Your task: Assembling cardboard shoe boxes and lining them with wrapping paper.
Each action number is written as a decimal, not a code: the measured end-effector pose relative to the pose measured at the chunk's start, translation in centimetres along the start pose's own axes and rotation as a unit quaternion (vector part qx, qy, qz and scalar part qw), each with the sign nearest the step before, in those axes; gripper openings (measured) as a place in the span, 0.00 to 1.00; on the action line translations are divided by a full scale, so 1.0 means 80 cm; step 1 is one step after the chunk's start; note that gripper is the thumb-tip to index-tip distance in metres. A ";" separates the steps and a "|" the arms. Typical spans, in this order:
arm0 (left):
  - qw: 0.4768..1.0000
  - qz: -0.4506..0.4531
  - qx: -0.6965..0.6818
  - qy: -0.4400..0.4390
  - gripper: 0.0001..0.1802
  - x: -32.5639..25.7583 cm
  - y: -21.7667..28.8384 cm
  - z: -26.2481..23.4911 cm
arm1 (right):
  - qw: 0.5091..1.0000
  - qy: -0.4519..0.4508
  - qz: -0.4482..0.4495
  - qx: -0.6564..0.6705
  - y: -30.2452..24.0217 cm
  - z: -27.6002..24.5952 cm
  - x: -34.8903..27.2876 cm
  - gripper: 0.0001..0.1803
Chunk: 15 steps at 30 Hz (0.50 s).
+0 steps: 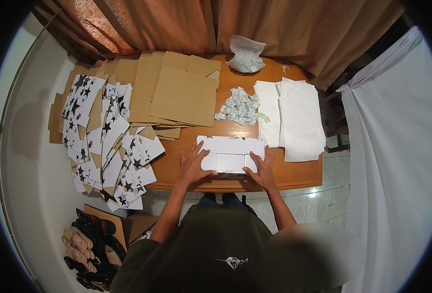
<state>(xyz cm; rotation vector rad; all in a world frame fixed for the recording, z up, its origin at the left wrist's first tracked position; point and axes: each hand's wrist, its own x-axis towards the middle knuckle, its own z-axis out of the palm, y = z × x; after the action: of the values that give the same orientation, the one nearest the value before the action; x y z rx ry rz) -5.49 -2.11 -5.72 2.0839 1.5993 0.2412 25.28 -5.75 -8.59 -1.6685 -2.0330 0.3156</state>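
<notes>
A white cardboard box (230,162) lies near the table's front edge, its top flaps folded inward with seams showing between them. My left hand (195,163) grips its left end, thumb along the near edge and fingers spread over the top. At the opposite end my right hand (261,168) holds it the same way, thumb at the near edge and fingers over the right side. Beyond the box lies a loose heap of small pale sachets (239,106). Whatever is inside the box is hidden.
Flat brown cardboard pieces (184,95) are stacked at the back left. Beside them, star-printed white cardboard pieces (106,139) overhang the table's left side. White sheets (301,119) lie at the right. A clear plastic bag (246,56) stands at the back. Shoes (91,246) sit at lower left.
</notes>
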 end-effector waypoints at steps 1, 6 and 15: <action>1.000 0.000 0.001 0.000 0.52 0.000 -0.008 0.009 | 0.995 -0.025 0.037 0.091 0.002 0.003 0.000 0.36; 0.993 0.054 -0.071 0.074 0.50 -0.009 -0.016 0.036 | 0.978 -0.047 0.089 0.182 0.007 0.004 0.005 0.30; 0.999 0.021 -0.027 -0.012 0.48 -0.007 0.013 0.005 | 0.998 0.025 0.032 0.042 -0.012 0.012 0.035 0.07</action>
<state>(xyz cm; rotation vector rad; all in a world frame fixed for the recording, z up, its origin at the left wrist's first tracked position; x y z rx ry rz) -4.61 -2.95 -5.44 2.0733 1.5202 0.2693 23.58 -3.18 -8.32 -1.6759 -1.9066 0.3724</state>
